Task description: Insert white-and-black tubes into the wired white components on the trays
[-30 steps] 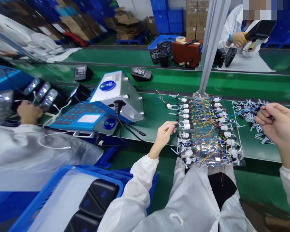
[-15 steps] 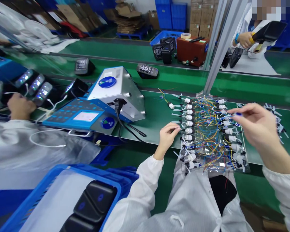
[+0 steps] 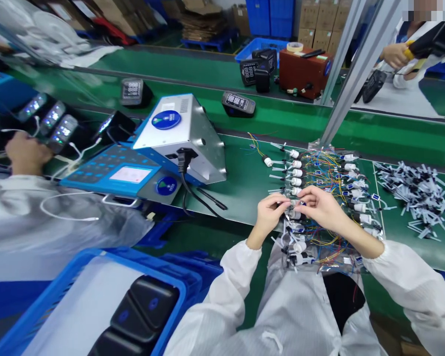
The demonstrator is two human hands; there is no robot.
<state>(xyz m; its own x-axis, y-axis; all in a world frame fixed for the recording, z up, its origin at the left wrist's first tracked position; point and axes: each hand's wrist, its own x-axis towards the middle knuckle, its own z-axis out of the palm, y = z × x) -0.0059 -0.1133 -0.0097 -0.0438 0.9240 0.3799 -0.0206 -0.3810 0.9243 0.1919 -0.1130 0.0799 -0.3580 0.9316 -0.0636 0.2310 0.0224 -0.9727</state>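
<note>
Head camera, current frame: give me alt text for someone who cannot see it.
Both bare hands, left hand and right hand, meet fingertip to fingertip over a clear tray of small white-capped parts with coloured wires on a green bench. A pile of loose parts lies to the right, a blue and silver machine to the left.

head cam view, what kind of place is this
Most likely an electronics assembly line: a long green workbench, a tray of wired connectors under both hands, and a blue test machine.
</note>
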